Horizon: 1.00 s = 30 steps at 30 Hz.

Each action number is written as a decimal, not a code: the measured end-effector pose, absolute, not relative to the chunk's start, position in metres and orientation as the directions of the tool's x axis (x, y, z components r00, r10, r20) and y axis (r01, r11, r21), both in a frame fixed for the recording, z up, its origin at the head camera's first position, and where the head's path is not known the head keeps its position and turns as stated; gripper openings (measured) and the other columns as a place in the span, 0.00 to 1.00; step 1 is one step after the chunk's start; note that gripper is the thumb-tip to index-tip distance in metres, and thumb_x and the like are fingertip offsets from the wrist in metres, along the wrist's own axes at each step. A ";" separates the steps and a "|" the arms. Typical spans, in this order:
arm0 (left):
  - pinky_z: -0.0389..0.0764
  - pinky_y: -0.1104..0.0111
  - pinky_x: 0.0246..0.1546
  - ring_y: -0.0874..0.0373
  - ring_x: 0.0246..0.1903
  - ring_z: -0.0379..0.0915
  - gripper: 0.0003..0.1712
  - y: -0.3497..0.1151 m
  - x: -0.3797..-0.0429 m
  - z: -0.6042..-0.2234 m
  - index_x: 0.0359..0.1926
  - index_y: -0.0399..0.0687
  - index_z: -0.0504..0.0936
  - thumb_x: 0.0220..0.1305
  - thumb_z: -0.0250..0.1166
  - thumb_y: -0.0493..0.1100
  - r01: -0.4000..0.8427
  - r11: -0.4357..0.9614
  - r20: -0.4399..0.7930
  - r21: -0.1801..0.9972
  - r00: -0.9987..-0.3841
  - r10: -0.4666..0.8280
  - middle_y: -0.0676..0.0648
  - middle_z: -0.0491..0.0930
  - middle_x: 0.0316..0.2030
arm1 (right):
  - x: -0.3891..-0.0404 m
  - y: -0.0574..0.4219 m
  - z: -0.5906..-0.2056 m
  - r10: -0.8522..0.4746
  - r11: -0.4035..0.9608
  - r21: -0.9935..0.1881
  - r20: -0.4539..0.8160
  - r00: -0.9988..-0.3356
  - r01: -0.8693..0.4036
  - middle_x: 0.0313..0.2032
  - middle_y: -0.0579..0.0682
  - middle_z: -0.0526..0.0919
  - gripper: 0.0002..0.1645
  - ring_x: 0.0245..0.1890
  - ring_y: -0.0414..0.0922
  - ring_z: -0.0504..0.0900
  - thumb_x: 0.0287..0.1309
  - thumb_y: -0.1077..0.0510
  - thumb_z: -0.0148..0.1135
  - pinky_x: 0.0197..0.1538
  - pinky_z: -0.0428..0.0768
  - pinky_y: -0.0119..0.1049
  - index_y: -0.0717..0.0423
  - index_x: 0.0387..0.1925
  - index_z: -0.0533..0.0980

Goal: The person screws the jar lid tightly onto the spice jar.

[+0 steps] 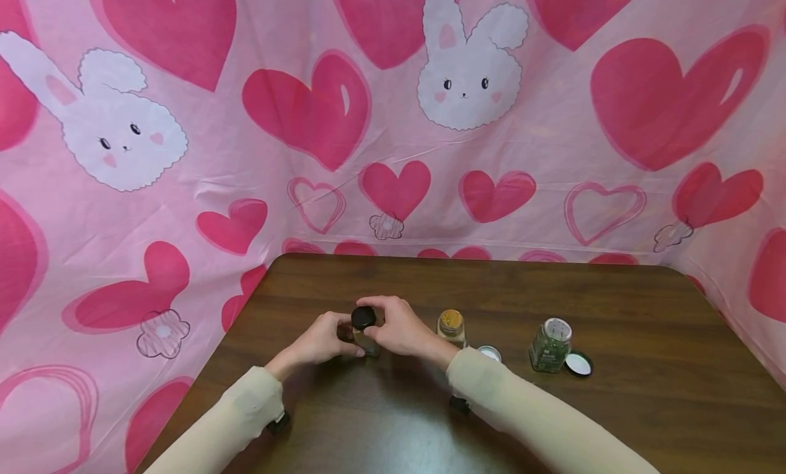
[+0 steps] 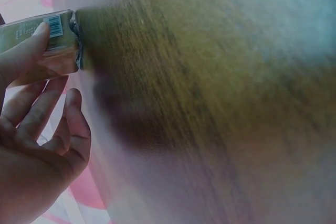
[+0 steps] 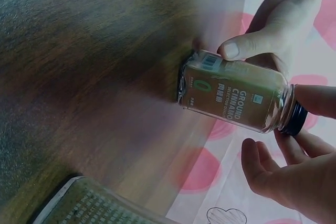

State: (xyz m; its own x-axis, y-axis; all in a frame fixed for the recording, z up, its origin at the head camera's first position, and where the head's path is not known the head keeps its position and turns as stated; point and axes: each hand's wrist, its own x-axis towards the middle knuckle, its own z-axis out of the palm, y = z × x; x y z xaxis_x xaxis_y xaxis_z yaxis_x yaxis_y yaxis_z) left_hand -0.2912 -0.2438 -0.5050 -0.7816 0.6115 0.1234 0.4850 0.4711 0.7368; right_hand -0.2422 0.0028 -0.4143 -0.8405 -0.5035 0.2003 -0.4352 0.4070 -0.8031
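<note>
A glass jar of ground cinnamon point(image 3: 231, 95) with a black cap point(image 1: 364, 316) stands upright on the table, between both hands. Low on the jar's body, my left hand point(image 1: 321, 339) grips it, its thumb point(image 2: 39, 38) lying near the barcode. From above, my right hand point(image 1: 399, 327) pinches the black cap point(image 3: 295, 119) between thumb and fingers. The cap sits on the jar's neck. Just right of my right hand is an uncapped jar of yellow-orange powder point(image 1: 452, 324), partly hidden by the right forearm.
A jar of green dried herb point(image 1: 548, 348) with a perforated white top stands at the right. Its black lid point(image 1: 579, 363) lies inner side up beside it. Another upturned lid point(image 1: 490, 353) lies by the yellow-orange jar. Behind the wooden table point(image 1: 626, 303) hangs a pink heart-print cloth point(image 1: 552, 146).
</note>
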 end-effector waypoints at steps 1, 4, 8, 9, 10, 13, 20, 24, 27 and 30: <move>0.80 0.64 0.32 0.55 0.34 0.80 0.23 -0.243 -0.289 -0.502 0.50 0.48 0.87 0.56 0.84 0.49 0.496 0.469 0.136 0.731 -0.779 0.613 0.50 0.84 0.35 | -0.242 0.003 -0.414 -0.498 0.411 -0.802 0.201 -0.844 -0.433 0.58 0.55 0.85 0.29 0.52 0.50 0.81 0.59 0.69 0.71 0.55 0.77 0.46 0.58 0.63 0.81; 0.79 0.64 0.34 0.56 0.34 0.80 0.22 -0.243 -0.289 -0.502 0.49 0.49 0.88 0.57 0.83 0.49 0.506 0.473 0.143 0.721 -0.777 0.613 0.52 0.85 0.34 | -0.242 0.002 -0.413 -0.479 0.427 -0.798 0.199 -0.855 -0.425 0.57 0.55 0.85 0.28 0.58 0.51 0.81 0.58 0.68 0.73 0.60 0.77 0.50 0.58 0.62 0.81; 0.80 0.65 0.35 0.57 0.34 0.81 0.22 -0.247 -0.299 -0.515 0.49 0.53 0.89 0.55 0.84 0.53 0.464 0.470 0.120 0.751 -0.795 0.594 0.54 0.86 0.35 | -0.241 0.002 -0.412 -0.469 0.438 -0.796 0.195 -0.862 -0.418 0.57 0.55 0.85 0.28 0.59 0.52 0.81 0.58 0.66 0.74 0.61 0.77 0.51 0.58 0.61 0.82; 0.80 0.64 0.36 0.56 0.35 0.81 0.22 -0.246 -0.294 -0.509 0.49 0.52 0.89 0.56 0.84 0.51 0.472 0.475 0.124 0.743 -0.794 0.595 0.52 0.86 0.35 | -0.241 0.001 -0.411 -0.469 0.439 -0.794 0.197 -0.861 -0.421 0.57 0.55 0.85 0.28 0.59 0.52 0.81 0.58 0.66 0.75 0.61 0.77 0.51 0.58 0.61 0.82; 0.81 0.65 0.36 0.56 0.35 0.81 0.23 -0.248 -0.297 -0.515 0.49 0.53 0.89 0.55 0.84 0.52 0.464 0.475 0.122 0.748 -0.799 0.589 0.53 0.86 0.35 | -0.241 0.002 -0.411 -0.470 0.441 -0.791 0.199 -0.860 -0.424 0.57 0.55 0.85 0.28 0.59 0.52 0.81 0.57 0.65 0.75 0.61 0.77 0.50 0.59 0.60 0.82; 0.80 0.65 0.35 0.55 0.35 0.80 0.22 -0.249 -0.298 -0.518 0.49 0.52 0.88 0.56 0.84 0.50 0.479 0.473 0.132 0.739 -0.792 0.596 0.51 0.86 0.35 | -0.241 0.002 -0.412 -0.473 0.442 -0.787 0.203 -0.857 -0.431 0.56 0.54 0.85 0.28 0.56 0.51 0.82 0.57 0.65 0.76 0.59 0.79 0.48 0.60 0.60 0.82; 0.78 0.65 0.34 0.58 0.33 0.79 0.21 -0.241 -0.284 -0.495 0.49 0.50 0.88 0.57 0.83 0.50 0.477 0.467 0.127 0.745 -0.788 0.602 0.54 0.85 0.34 | -0.241 0.001 -0.413 -0.489 0.417 -0.800 0.204 -0.848 -0.433 0.58 0.53 0.84 0.28 0.55 0.48 0.82 0.60 0.64 0.74 0.57 0.80 0.47 0.58 0.62 0.81; 0.78 0.65 0.32 0.58 0.32 0.77 0.20 -0.234 -0.272 -0.475 0.48 0.46 0.88 0.59 0.82 0.48 0.489 0.468 0.128 0.736 -0.780 0.613 0.53 0.84 0.33 | -0.241 0.001 -0.413 -0.497 0.419 -0.795 0.204 -0.844 -0.439 0.59 0.53 0.84 0.27 0.58 0.49 0.82 0.61 0.65 0.74 0.59 0.79 0.49 0.57 0.62 0.81; 0.79 0.64 0.32 0.57 0.32 0.77 0.20 -0.234 -0.272 -0.476 0.49 0.47 0.88 0.59 0.82 0.48 0.486 0.465 0.126 0.740 -0.780 0.613 0.53 0.85 0.33 | -0.242 0.001 -0.412 -0.497 0.426 -0.792 0.201 -0.844 -0.439 0.59 0.53 0.84 0.27 0.58 0.49 0.82 0.61 0.65 0.74 0.59 0.80 0.48 0.57 0.62 0.82; 0.80 0.63 0.32 0.57 0.32 0.78 0.22 -0.243 -0.288 -0.500 0.49 0.51 0.88 0.57 0.83 0.52 0.479 0.464 0.121 0.745 -0.782 0.612 0.53 0.85 0.34 | -0.242 0.000 -0.412 -0.489 0.435 -0.787 0.202 -0.848 -0.438 0.58 0.53 0.85 0.26 0.57 0.49 0.82 0.60 0.65 0.75 0.58 0.80 0.46 0.56 0.61 0.82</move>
